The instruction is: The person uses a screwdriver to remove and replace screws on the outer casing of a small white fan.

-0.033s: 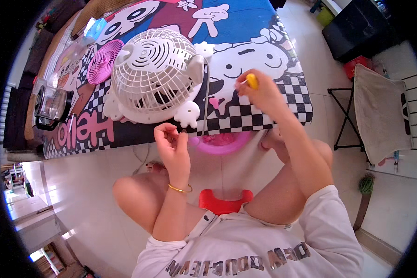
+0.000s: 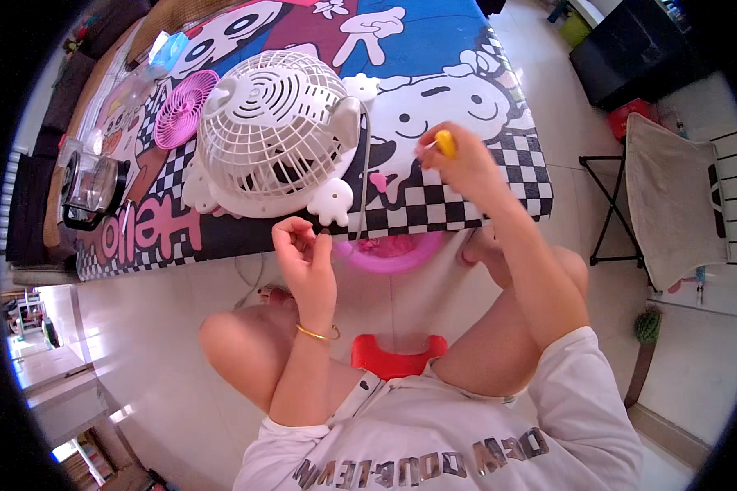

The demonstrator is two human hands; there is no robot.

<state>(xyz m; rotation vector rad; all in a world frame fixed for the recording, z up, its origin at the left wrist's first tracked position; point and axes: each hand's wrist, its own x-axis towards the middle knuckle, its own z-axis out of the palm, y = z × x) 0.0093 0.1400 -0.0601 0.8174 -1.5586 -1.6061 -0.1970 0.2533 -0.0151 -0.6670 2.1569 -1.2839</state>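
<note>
A white fan body [image 2: 274, 135] with a domed grille and animal-shaped feet lies on a cartoon-print tablecloth [image 2: 446, 200]. Its grey cord [image 2: 366, 155] runs down over the table's near edge. At that edge, just below one foot, my left hand [image 2: 307, 262] has its fingers curled and the thumb close to them; whatever they may pinch is too small to make out. To the right, above the cloth, my right hand [image 2: 467, 164] grips a yellow-handled screwdriver [image 2: 445, 143], its thin shaft partly behind the fingers. Left of the fan body lies a round pink grille [image 2: 185, 109].
A clear jug [image 2: 92, 188] with a black handle stands at the table's left. Farther back is a blue tissue pack [image 2: 169, 52]. Below the table edge sits a pink basin [image 2: 393, 255]; a red stool [image 2: 397, 358] is under me. A folding chair [image 2: 671, 196] stands at right.
</note>
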